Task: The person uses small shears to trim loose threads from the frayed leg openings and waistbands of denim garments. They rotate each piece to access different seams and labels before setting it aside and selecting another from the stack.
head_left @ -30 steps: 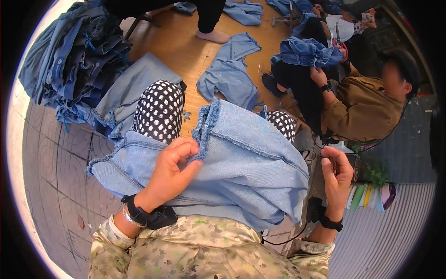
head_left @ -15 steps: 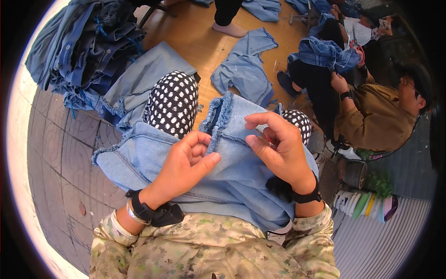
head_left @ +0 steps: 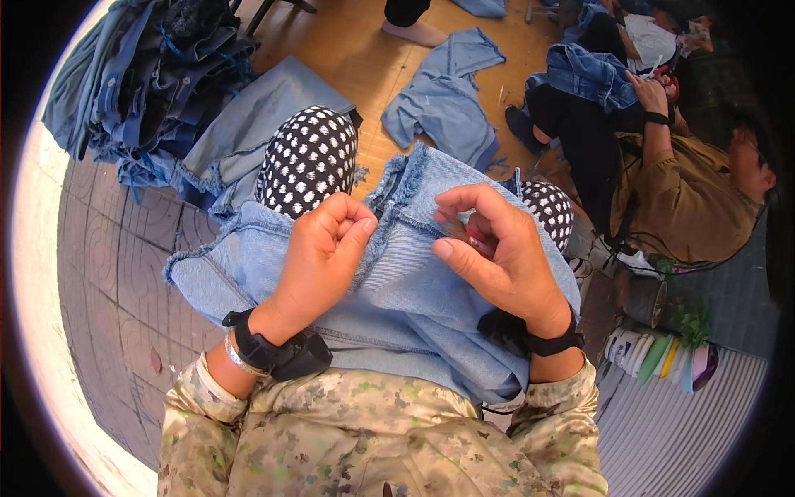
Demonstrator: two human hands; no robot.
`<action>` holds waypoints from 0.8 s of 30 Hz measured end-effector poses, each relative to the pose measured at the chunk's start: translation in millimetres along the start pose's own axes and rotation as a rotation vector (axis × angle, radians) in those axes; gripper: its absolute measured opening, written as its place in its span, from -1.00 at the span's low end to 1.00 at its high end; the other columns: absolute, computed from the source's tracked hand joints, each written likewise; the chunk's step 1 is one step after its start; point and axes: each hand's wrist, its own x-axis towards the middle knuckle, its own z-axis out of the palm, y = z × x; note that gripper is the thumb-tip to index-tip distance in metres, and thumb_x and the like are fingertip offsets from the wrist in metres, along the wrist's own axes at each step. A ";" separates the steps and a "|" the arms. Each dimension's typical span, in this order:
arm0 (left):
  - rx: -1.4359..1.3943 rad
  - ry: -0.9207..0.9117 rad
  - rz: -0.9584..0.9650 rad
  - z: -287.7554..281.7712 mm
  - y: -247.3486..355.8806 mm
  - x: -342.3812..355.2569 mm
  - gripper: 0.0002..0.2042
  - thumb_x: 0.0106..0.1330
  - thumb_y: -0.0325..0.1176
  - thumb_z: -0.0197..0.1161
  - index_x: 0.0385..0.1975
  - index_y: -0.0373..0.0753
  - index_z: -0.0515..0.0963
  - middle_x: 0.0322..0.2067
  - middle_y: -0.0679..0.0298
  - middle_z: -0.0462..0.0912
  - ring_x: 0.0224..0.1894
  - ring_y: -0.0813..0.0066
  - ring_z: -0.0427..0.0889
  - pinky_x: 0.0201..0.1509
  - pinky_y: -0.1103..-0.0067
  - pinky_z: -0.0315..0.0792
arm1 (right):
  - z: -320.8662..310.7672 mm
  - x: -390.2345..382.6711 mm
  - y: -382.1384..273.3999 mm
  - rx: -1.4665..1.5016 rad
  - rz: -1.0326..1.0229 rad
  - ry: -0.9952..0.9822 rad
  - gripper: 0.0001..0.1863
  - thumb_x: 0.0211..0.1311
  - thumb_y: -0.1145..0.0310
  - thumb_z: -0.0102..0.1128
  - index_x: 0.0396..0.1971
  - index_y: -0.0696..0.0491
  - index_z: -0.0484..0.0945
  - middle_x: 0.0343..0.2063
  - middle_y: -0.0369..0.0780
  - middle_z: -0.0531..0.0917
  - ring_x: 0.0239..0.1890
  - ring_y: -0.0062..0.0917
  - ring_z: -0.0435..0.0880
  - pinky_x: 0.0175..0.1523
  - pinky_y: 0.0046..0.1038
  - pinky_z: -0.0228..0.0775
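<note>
Seemingly handling edging, the left hand, fingertips together, is hanging at the frayed edge of pale denim lying across patterned legs; the right hand, fingers apart, is hovering, presumably needing precision next.

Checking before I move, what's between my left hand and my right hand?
In the head view, light blue denim with a frayed edge lies between your left hand and right hand.

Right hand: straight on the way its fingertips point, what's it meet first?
Likely the frayed edge of the light-blue denim piece, just left of the right hand, with the left hand beyond. Height above the cloth is unclear; if raised, the left hand could come first.
</note>
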 end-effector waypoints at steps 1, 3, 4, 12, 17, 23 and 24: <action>0.001 0.001 0.000 0.7 0.1 -0.2 -0.93 0.41 -0.44 0.09 -0.30 -0.28 0.44 -0.55 0.54 0.41 -0.57 0.91 0.19 -0.51 0.83 0.05 | 0.6 -0.1 2.5 0.023 -0.006 0.002 -0.63 0.10 0.31 0.36 -0.14 0.13 0.48 -0.38 -0.19 0.62 -0.47 -0.54 0.53 -0.36 -0.55 0.39; -0.060 0.069 0.004 2.8 -0.2 0.1 -0.90 0.44 -0.38 0.05 -0.30 -0.25 0.43 -0.53 0.50 0.47 -0.58 0.90 0.24 -0.53 0.83 0.09 | 0.4 0.2 2.8 0.047 -0.012 0.003 -0.61 0.11 0.27 0.36 -0.15 0.14 0.47 -0.38 -0.19 0.61 -0.47 -0.53 0.53 -0.36 -0.55 0.39; -0.061 0.070 0.004 2.8 -0.2 0.5 -0.90 0.44 -0.38 0.05 -0.30 -0.25 0.43 -0.53 0.50 0.47 -0.58 0.90 0.24 -0.53 0.83 0.09 | -0.6 0.6 0.9 0.053 0.029 -0.014 -0.62 0.11 0.26 0.36 -0.16 0.14 0.47 -0.39 -0.19 0.61 -0.48 -0.54 0.52 -0.36 -0.55 0.38; -0.191 0.065 -0.153 -4.2 4.9 0.3 -0.88 0.48 -0.31 0.01 -0.21 -0.21 0.39 -0.47 0.44 0.52 -0.58 0.88 0.32 -0.52 0.85 0.17 | 4.5 5.2 9.5 0.060 -0.010 -0.020 -0.63 0.12 0.24 0.35 -0.18 0.15 0.48 -0.43 -0.19 0.61 -0.49 -0.55 0.50 -0.36 -0.55 0.36; -0.239 0.016 -0.156 -2.7 5.9 -1.7 -0.85 0.42 -0.35 0.09 -0.14 -0.26 0.39 -0.46 0.38 0.55 -0.56 0.82 0.39 -0.51 0.79 0.26 | 5.3 5.2 15.3 0.102 0.018 -0.003 -0.62 0.13 0.29 0.35 -0.14 0.17 0.48 -0.48 -0.29 0.55 -0.55 -0.71 0.38 -0.42 -0.63 0.26; 0.355 -0.280 0.453 12.6 47.0 -21.2 -0.59 0.16 -0.37 0.32 0.01 -0.27 0.43 -0.26 0.22 0.57 -0.24 0.34 0.55 -0.15 0.49 0.35 | 10.1 9.1 10.6 0.251 0.100 0.087 -0.55 0.11 0.26 0.38 -0.11 0.22 0.47 -0.58 -0.34 0.45 -0.57 -0.75 0.30 -0.47 -0.64 0.19; 0.471 -0.385 0.524 14.1 52.2 -23.2 -0.56 0.10 -0.36 0.34 0.01 -0.26 0.45 -0.24 0.19 0.56 -0.20 0.24 0.54 -0.09 0.40 0.34 | 11.0 9.1 7.6 0.245 0.096 0.085 -0.55 0.11 0.26 0.38 -0.11 0.22 0.47 -0.58 -0.34 0.45 -0.57 -0.75 0.30 -0.47 -0.64 0.19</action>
